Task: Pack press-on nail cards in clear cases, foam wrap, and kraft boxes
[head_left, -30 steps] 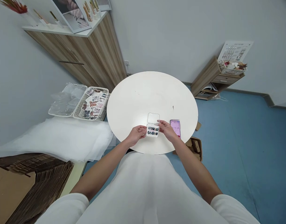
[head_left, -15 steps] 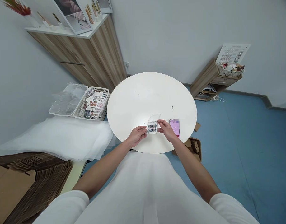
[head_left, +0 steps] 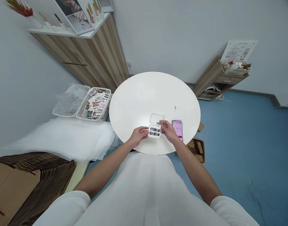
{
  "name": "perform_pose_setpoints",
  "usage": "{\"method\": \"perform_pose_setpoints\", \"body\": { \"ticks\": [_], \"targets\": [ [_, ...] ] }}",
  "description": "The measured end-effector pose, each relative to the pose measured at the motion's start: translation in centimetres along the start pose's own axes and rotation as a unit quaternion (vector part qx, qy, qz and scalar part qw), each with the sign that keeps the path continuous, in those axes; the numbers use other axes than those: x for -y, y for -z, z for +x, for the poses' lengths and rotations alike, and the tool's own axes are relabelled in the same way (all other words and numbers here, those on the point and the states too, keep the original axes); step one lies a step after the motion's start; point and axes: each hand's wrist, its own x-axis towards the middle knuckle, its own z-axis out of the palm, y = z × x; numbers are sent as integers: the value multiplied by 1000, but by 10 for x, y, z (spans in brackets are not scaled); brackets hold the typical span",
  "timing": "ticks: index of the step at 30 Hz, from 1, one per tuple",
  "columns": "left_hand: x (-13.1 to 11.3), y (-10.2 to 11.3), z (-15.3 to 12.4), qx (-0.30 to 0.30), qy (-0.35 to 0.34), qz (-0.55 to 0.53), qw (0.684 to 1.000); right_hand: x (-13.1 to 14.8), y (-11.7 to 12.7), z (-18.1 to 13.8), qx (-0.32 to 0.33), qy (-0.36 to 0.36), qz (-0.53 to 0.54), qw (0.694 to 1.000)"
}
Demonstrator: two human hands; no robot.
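Observation:
A small clear case (head_left: 154, 137) holds two rows of dark, glossy press-on nails (head_left: 154, 130), and its clear lid (head_left: 157, 118) stands raised at the far side. My left hand (head_left: 139, 136) pinches the case by its left edge. On the right side, my right hand (head_left: 168, 130) has its fingers closed at the case's corner, with fingertips at the base of the lid. Both hands are over the near part of the white round table (head_left: 132, 103).
Right of my right hand lies a phone (head_left: 177, 128). A white basket of nail cards (head_left: 95, 105) and clear bags (head_left: 73, 99) sit left of the table. White sheets (head_left: 68, 136) and stacked cardboard (head_left: 52, 179) are nearer me. A carton (head_left: 197, 150) stands on the floor at right.
The case's near side has tipped toward level, and the lid now shows broader and more upright. My right fingers have shifted up toward the lid's base. The whole view has moved slightly.

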Motion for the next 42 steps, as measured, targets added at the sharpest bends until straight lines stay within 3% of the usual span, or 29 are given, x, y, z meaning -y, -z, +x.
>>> {"method": "perform_pose_setpoints", "body": {
  "ticks": [8,14,23,30,37,42],
  "targets": [
    [3,-1,3,-9,8,-64,998,0,0,-2,32,-16,87,996],
    [8,0,1,-3,16,-64,998,-8,1,-9,-4,-50,34,998],
    [16,2,-2,10,28,99,995,-21,-1,-17,-51,-32,28,998],
    [17,5,1,-12,4,112,994,-33,-1,-24,-52,-57,-12,997],
    [21,9,3,-27,2,143,989,-41,-3,-20,-95,-28,-70,993],
    [27,14,1,-41,-14,165,985,-45,-7,-20,-86,-37,-70,993]
  ]
}}
